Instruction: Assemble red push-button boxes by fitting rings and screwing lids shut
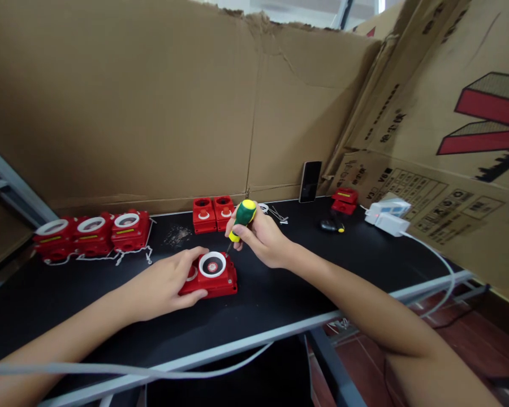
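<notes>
While the left hand [163, 282] grips the red plastic housing with the round white ring [218, 289], fingers over the far side and thumb along the near edge, the right hand [266, 237] is closed around a yellow-and-green screwdriver [243, 217]! The housing lies on the black-topped bench [280, 305], white ring facing up, and the tool slants down, its thin dark shaft reaching the corner at one o'clock from that ring. Whether the tip sits in a screw is too small to tell.

Around the housing now! Between nine and ten o'clock, three red housings with white rings [94, 234] stand in a row, white cord [149, 255] strung along their near side. Loose pale debris [178, 236] is scattered between ten and eleven. Straight up at twelve, two red square housings [213, 215] sit side by side. Toward half past one, a dark-screened phone [310, 182] leans upright near the brown cardboard wall [173, 113]. At two, there's a small red block [344, 201], and a white plastic adapter [388, 217] between two and three!
</notes>
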Demonstrator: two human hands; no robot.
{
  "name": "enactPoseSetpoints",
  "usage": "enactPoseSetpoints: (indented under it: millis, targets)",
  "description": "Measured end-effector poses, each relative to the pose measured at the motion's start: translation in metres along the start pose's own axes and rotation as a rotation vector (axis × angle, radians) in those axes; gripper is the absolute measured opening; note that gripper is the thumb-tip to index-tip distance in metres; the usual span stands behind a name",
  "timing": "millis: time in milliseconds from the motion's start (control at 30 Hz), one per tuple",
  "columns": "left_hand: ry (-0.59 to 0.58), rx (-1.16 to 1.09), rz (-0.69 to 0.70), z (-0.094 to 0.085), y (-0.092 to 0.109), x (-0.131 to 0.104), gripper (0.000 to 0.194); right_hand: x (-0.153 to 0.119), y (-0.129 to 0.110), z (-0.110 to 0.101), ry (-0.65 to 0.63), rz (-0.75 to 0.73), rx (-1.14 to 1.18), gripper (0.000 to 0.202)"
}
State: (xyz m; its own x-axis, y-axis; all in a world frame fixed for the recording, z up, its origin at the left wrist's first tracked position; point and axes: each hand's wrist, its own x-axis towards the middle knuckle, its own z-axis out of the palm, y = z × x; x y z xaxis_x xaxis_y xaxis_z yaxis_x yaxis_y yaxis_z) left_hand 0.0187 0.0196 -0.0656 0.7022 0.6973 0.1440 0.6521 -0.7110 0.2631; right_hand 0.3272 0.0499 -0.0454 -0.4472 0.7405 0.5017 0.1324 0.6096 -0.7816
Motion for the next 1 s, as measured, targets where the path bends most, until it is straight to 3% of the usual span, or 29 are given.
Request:
enactPoseSetpoints:
  millis: [433, 767, 1000]
  targets:
    - [0.063, 0.018, 0.032, 0.016, -0.015, -0.003, 0.078, 0.009, -0.010, -0.012, -0.182, -0.048, 0.097, 0.025]
    - [0.053, 0.008, 0.032, 0.016, -0.015, -0.003, 0.079, 0.010, -0.008, -0.013, -0.187, -0.024, 0.141, 0.011]
    - [0.010, 0.004, 0.005, 0.004, -0.002, 0.000, 0.075, 0.010, -0.008, -0.020, -0.264, 0.030, 0.238, 0.026]
